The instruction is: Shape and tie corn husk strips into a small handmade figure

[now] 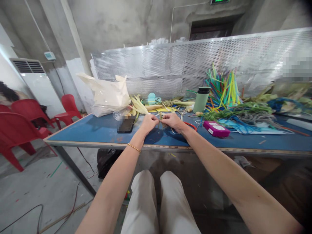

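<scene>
Standing in here watching someone at a blue table (80,130), both hands out front. Left hand (150,122) and right hand (172,121) nearly meet, thumb and fingers pinched tight on a small husk-like bit (164,124) between them, too tiny to make out properly. Going clockwise from the hands: dark phone (126,124) at 9 o'clock, big whitish bag (109,96) at 10, pale husks (139,104) around 11, green tumbler (201,100) at 2 beside a bunch of colourful strips (225,87), and a purple box (216,129) around 3.
</scene>
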Available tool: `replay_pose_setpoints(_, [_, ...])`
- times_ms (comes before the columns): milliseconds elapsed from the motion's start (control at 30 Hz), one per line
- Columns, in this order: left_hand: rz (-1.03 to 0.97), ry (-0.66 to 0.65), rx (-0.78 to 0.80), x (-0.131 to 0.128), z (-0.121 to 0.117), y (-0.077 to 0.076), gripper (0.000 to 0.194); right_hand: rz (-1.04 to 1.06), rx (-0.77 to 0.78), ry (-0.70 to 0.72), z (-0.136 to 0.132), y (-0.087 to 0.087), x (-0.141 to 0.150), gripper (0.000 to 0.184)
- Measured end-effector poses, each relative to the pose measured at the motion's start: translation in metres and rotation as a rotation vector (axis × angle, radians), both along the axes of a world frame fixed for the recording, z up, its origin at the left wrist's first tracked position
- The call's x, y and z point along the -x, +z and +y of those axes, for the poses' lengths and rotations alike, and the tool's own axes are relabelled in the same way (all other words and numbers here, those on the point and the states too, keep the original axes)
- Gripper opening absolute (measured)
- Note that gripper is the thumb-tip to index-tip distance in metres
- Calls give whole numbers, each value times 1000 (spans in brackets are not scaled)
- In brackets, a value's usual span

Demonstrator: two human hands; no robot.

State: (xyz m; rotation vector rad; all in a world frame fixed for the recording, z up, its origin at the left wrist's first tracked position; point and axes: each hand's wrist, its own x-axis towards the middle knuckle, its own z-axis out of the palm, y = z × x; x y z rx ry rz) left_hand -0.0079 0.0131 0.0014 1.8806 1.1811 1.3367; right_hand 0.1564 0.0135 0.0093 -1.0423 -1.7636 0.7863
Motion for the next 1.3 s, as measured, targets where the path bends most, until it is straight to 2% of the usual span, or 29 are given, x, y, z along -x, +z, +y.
replay_pose_setpoints(233, [173, 49, -93, -1, 0, 0, 5, -105, 9, -69, -3, 0, 1, 16])
replay_pose_setpoints(400, [261, 94, -159, -2, -4, 4, 9, -47, 79, -16, -1, -2, 0, 17])
replay_pose_setpoints(567, [190, 68, -139, 0, -2, 3, 8, 118, 122, 71, 3, -3, -1, 21])
replay_pose_setpoints(800, [11, -6, -25, 0, -2, 1, 10, 147, 130, 104, 6, -1, -4, 17])
replay_pose_setpoints(933, [49, 15, -73, 0, 0, 1, 10, 213, 132, 88, 9, -3, -4, 14])
replay_pose_setpoints(1133, [146, 46, -151, 0, 1, 0, 7, 247, 247, 76, 9, -6, -3, 19])
replay_pose_setpoints(1300, [90, -10, -94, 0, 2, -1, 7, 269, 283, 148, 5, -4, -2, 19])
